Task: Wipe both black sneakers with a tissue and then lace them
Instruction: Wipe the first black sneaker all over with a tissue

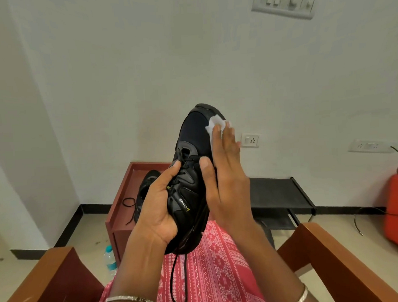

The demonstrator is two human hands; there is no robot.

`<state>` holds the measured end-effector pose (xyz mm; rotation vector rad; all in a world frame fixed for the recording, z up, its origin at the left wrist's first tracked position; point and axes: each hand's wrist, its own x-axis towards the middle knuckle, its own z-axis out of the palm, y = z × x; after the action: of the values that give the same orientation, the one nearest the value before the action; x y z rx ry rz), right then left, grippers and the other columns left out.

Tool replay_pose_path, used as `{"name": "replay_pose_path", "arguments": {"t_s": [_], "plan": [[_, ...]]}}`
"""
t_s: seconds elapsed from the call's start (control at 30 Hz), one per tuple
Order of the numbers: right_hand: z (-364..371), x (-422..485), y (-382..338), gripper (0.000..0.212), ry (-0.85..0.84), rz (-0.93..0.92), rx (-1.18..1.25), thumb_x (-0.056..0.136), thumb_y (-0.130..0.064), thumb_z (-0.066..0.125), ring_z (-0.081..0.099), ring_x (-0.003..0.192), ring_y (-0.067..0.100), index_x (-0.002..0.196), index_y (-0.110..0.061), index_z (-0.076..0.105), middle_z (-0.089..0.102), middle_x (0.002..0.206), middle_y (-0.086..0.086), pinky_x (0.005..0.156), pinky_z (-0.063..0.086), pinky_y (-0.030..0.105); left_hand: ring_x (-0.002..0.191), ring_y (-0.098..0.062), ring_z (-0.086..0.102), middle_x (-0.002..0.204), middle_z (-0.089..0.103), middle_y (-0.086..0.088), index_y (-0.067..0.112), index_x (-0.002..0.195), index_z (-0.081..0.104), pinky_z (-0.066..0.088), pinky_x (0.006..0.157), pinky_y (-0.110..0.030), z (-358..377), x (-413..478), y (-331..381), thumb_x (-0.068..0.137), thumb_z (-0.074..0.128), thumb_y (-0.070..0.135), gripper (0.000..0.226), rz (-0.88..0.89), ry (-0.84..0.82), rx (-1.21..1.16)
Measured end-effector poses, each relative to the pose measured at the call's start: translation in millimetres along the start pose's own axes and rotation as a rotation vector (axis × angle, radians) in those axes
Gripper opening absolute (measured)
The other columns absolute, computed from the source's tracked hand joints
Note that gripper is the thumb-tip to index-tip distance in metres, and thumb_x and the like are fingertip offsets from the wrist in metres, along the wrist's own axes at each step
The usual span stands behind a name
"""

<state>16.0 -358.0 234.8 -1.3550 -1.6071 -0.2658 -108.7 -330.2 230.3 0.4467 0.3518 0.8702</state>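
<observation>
A plastic bottle (110,259) stands on the floor beside a red-brown rimmed table (120,195); its lower part is hidden by a wooden chair arm (49,282). On the table lies the second sneaker (147,185), mostly hidden behind the left hand (158,208), with a loose black lace (128,203) beside it. That makes two black sneakers. The left hand's fingers curl round the heel end of the held sneaker (193,139), raised toe-up over the lap. One white tissue (213,124), largely covered, sits under the straight fingers of the right hand (226,172), pressed on the toe's side. An orange object (396,211) is cut off at the right.
</observation>
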Motion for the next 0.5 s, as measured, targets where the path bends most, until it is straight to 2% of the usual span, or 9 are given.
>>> {"name": "replay_pose_path", "arguments": {"t_s": [0.1,0.2,0.3,0.4,0.5], "plan": [[13.2,-38.8,-3.0,0.060,-0.031,-0.044,-0.043,0.106,-0.020,0.045,0.003,0.155,0.026,0.157,-0.005,0.018,0.007,0.167,0.010,0.122,0.019,0.055,0.107,-0.028,0.071,0.124,0.070,-0.016,0.006,0.120,0.072,0.060,0.089,-0.039,-1.4,-1.1,2.8,0.092,0.063,0.033,0.040,0.013,0.010,-0.036],[18.4,-51.9,-1.7,0.059,-0.037,-0.052,-0.046,0.105,-0.023,0.044,0.006,0.155,0.027,0.156,-0.004,0.021,0.010,0.167,0.011,0.121,0.021,0.056,0.106,-0.027,0.072,0.123,0.070,-0.016,0.006,0.116,0.074,0.061,0.086,-0.038,0.6,-1.5,3.1,0.092,0.062,0.033,0.038,0.016,0.013,-0.032],[11.3,-25.1,-2.6,0.058,-0.018,-0.058,-0.024,0.107,-0.022,0.042,0.004,0.155,0.025,0.156,-0.003,0.019,0.009,0.167,0.011,0.122,0.021,0.055,0.108,-0.027,0.071,0.126,0.069,-0.016,0.007,0.123,0.071,0.061,0.085,-0.037,2.8,-2.1,3.8,0.095,0.061,0.033,0.040,0.005,0.007,-0.020],[-0.7,10.5,-2.2,0.059,0.003,-0.003,0.008,0.108,-0.026,0.039,0.000,0.155,0.019,0.159,-0.009,0.015,0.007,0.167,0.005,0.124,0.016,0.048,0.114,-0.031,0.068,0.130,0.066,-0.016,0.011,0.130,0.066,0.057,0.091,-0.041,2.7,-0.2,2.1,0.097,0.060,0.033,0.041,0.021,0.005,0.037],[-8.7,28.3,0.5,0.057,0.034,0.017,0.013,0.108,-0.031,0.036,0.003,0.154,0.013,0.159,-0.015,0.018,0.011,0.167,0.000,0.125,0.015,0.043,0.113,-0.035,0.067,0.126,0.068,-0.018,0.012,0.129,0.067,0.049,0.102,-0.048,1.7,1.5,-0.3,0.096,0.060,0.033,0.040,0.045,0.011,0.090]]}}
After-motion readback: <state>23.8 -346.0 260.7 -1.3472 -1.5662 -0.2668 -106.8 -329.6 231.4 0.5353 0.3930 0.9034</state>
